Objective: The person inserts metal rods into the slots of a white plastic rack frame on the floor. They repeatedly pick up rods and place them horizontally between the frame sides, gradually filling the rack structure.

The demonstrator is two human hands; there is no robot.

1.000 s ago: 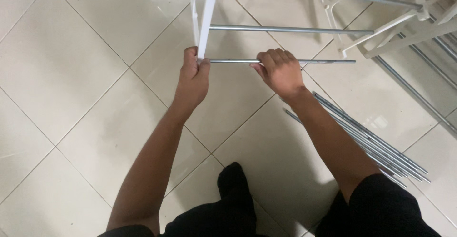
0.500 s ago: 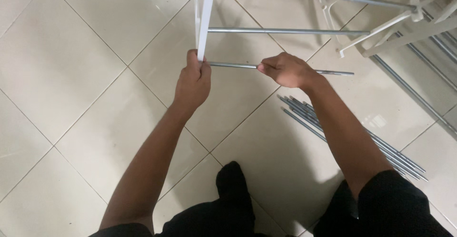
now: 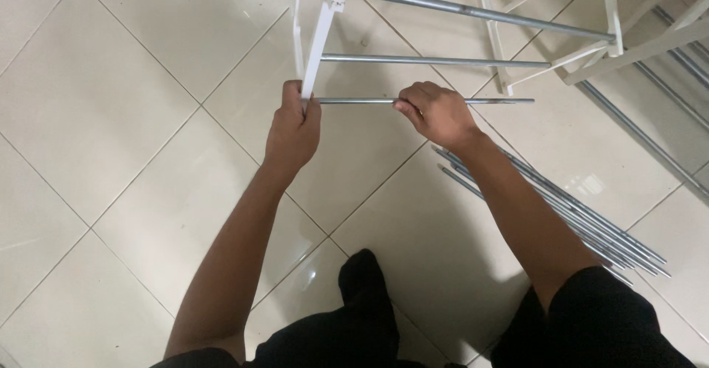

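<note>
Tiled floor [image 3: 148, 154] | left hand [image 3: 292, 131] fingers clamped on white frame [image 3: 319, 35] | right hand [image 3: 437, 113] fingers clamped on thin rod [image 3: 354, 101]

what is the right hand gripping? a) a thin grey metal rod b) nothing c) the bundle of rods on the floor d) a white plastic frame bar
a: the right hand is closed around the thin grey metal rod, which runs sideways to the white plastic frame bar held by the left hand; the bundle of grey metal rods lies untouched on the tiled floor.
</note>
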